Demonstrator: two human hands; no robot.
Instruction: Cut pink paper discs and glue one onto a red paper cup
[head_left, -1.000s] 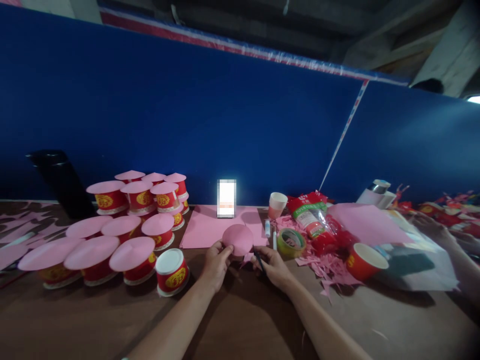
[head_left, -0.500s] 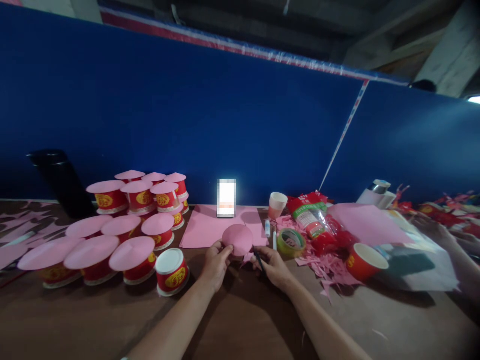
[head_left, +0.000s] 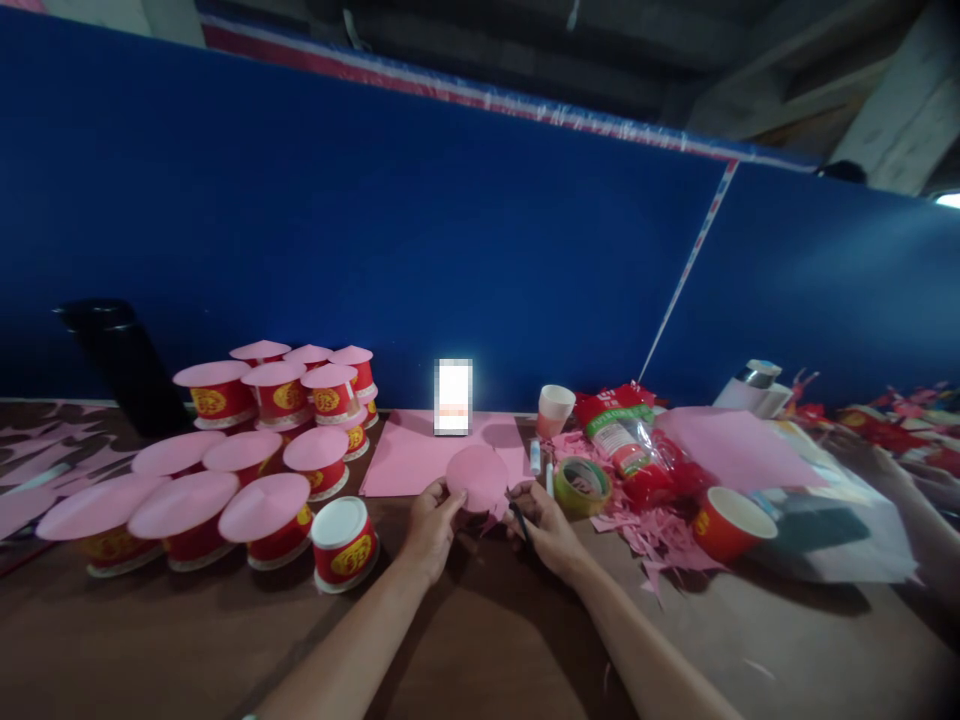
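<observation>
My left hand pinches the lower left edge of a round pink paper disc, thumb on top. Closed around a pair of dark scissors, my right hand is at the disc's lower right edge. The scissors' blades point up toward that edge and are partly hidden by the fingers. A scrap of pink paper hangs under the disc between the hands. Behind lies a stack of pink paper sheets, with a lit phone standing on it.
At left stand several red cups with pink paper tops and one upturned red cup. A black bottle leans behind. At right are tape, pink scraps, a red-green bag, an orange cup and another person's arm.
The scissors have tilted slightly at the disc's right edge, and the pink scrap beneath has shifted. The disc has moved or turned a little. My left hand keeps its grip.
</observation>
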